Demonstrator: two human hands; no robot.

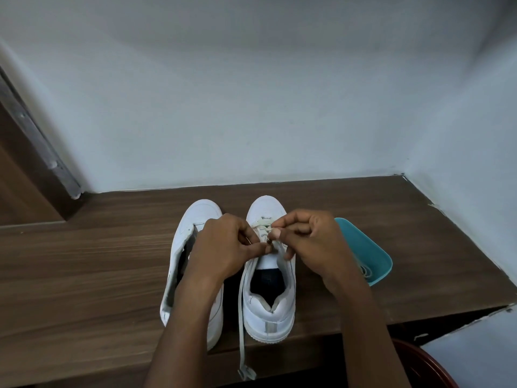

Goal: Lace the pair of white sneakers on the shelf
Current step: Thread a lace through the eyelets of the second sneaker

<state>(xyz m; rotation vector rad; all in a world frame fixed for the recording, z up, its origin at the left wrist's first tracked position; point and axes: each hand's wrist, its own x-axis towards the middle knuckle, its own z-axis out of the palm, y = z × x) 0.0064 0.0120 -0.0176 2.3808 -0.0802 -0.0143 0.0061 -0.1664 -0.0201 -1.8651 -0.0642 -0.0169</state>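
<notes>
1. Left forearm (193, 312): bare, rising from the lower frame across the near edge of the shelf (84, 261), angled slightly rightward.
2. Left hand (223, 247): back toward the camera, fingers curled; thumb and forefinger tips meet in a pinch on the lace (241, 317).
3. Right forearm (361, 317): bare, crossing the same edge, angled leftward toward its hand.
4. Right hand (316, 242): knuckles up, fingers curled under; thumb pressed against the forefinger, pinching the lace.
5. Both hands: fingertips nearly touching above the middle of the shelf; wrists well apart.
</notes>
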